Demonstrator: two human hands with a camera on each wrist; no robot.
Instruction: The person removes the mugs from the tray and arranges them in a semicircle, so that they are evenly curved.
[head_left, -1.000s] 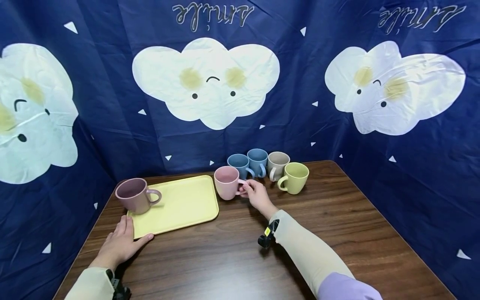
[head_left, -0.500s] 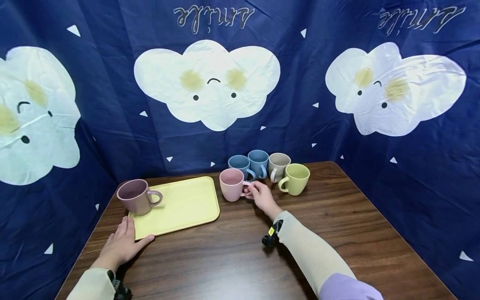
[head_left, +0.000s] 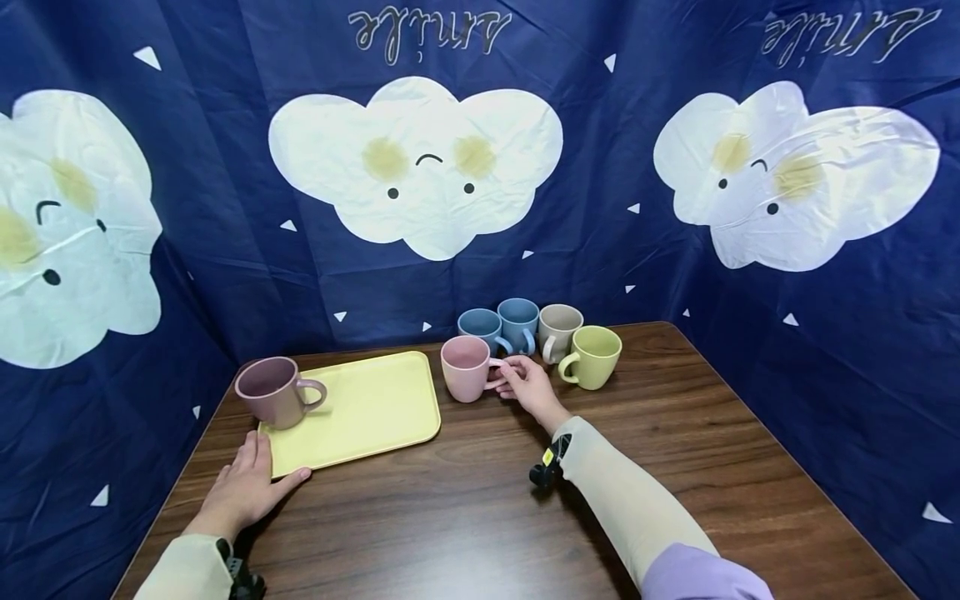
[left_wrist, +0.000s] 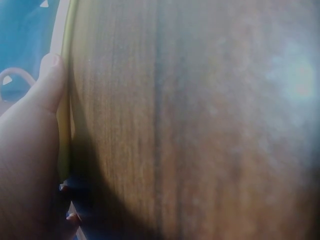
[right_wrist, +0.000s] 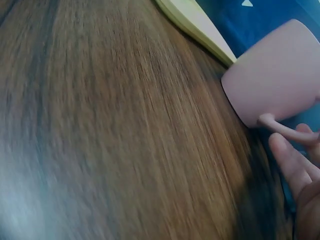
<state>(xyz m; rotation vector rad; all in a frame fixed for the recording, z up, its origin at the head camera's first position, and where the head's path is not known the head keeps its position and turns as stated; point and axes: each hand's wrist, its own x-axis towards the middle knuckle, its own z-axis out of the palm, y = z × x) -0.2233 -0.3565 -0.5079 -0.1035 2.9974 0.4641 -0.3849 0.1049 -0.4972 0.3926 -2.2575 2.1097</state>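
Note:
My right hand (head_left: 531,387) is at the handle of a pink mug (head_left: 466,371), which stands upright on the table just right of the yellow tray (head_left: 375,408). In the right wrist view the thumb (right_wrist: 280,146) is fairly straight and just beside the handle, with another fingertip on the handle's far side; the grip looks loose. My left hand (head_left: 240,492) lies along the tray's near-left corner, fingers stretched and thumb spread along its front edge. A mauve mug (head_left: 277,396) stands on the tray's left part, its handle to the right.
Behind the pink mug stand two blue mugs (head_left: 517,321), with a beige mug (head_left: 560,325) to their right. A green mug (head_left: 596,358) is nearer, right of my right hand. A dark blue curtain (head_left: 420,300) borders the wooden table (head_left: 450,517) at the back and sides.
The pink mug has shifted right, away from the tray, and then stayed put. My right hand has moved right with it, then slightly back from the handle. The left hand stays in place.

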